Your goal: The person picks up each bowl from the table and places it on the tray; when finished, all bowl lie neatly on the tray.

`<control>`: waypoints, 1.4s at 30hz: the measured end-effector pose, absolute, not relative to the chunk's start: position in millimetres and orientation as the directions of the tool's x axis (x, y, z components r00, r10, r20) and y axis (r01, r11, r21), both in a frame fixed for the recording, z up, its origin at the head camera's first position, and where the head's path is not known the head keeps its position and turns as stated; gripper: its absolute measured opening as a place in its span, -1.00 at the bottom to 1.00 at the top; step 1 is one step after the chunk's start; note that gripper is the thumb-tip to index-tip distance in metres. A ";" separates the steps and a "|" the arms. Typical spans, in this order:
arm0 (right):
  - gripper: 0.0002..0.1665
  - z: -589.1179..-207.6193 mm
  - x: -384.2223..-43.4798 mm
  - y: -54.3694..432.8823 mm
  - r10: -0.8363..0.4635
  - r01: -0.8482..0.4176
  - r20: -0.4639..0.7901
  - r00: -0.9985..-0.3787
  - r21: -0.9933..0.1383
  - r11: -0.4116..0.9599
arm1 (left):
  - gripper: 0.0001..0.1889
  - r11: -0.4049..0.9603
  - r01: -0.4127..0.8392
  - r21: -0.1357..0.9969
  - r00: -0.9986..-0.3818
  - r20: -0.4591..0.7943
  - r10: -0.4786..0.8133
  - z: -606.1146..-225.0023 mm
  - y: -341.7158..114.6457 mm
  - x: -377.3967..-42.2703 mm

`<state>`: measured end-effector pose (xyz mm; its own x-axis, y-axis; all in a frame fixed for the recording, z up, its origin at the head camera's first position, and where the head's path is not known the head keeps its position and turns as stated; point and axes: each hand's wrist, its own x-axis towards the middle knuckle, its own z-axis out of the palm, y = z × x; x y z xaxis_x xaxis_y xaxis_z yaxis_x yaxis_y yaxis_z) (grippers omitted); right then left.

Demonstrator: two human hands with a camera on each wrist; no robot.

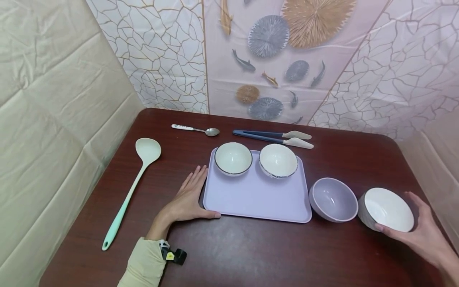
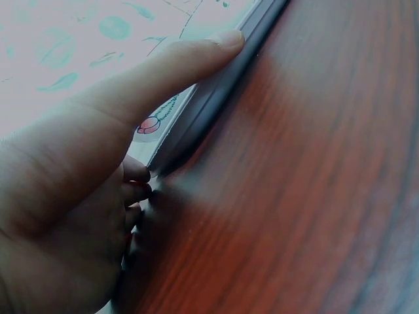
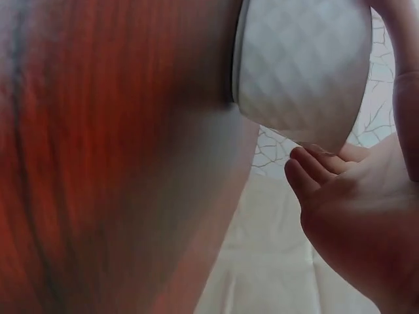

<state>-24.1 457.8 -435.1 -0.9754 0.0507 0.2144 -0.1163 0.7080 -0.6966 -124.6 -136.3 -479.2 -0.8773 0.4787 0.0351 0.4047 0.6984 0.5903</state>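
My left hand (image 1: 187, 200) lies at the left end of a lilac tray (image 1: 256, 199), its fingers extended along the side and the thumb on the front-left corner. Two small white bowls stand on the tray's back half: one with a dark rim (image 1: 233, 158), the other with a speckled blue rim (image 1: 278, 160). At the far right my right hand (image 1: 423, 227) holds a white bowl (image 1: 389, 209) between thumb and fingers; the right wrist view shows its quilted outer wall (image 3: 301, 65). A lilac bowl (image 1: 333, 199) sits between that bowl and the tray.
Behind the tray lie blue-handled tongs (image 1: 272, 138) and a spoon (image 1: 195, 129) with a white handle. A long pale green ladle (image 1: 132, 191) lies on the left side of the dark wooden table (image 1: 229, 247). Fabric-covered walls (image 1: 61, 99) surround the table's back and sides.
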 end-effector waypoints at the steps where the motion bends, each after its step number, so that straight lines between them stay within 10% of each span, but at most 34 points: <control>1: 0.42 -436.5 -23.8 457.7 0.054 -0.109 0.208 -0.977 -0.696 0.709 | 0.42 0.698 0.405 0.591 -0.877 0.035 0.479 -479.2 -136.2 -124.5; 13: 0.44 -444.3 -16.0 451.9 0.166 0.071 0.106 -0.980 -0.596 0.800 | 0.42 0.695 0.403 0.595 -0.875 0.027 0.484 -479.7 -135.7 -121.8; 29: 0.39 -418.0 0.3 446.3 0.164 -0.018 0.222 -0.961 -0.644 0.765 | 0.43 0.692 0.409 0.595 -0.870 0.027 0.492 -481.0 -134.6 -121.0; 42: 0.64 -356.9 -11.9 328.6 -0.373 -0.420 0.234 -0.898 -0.708 0.568 | 0.42 0.696 0.396 0.599 -0.878 0.025 0.478 -477.2 -136.5 -124.3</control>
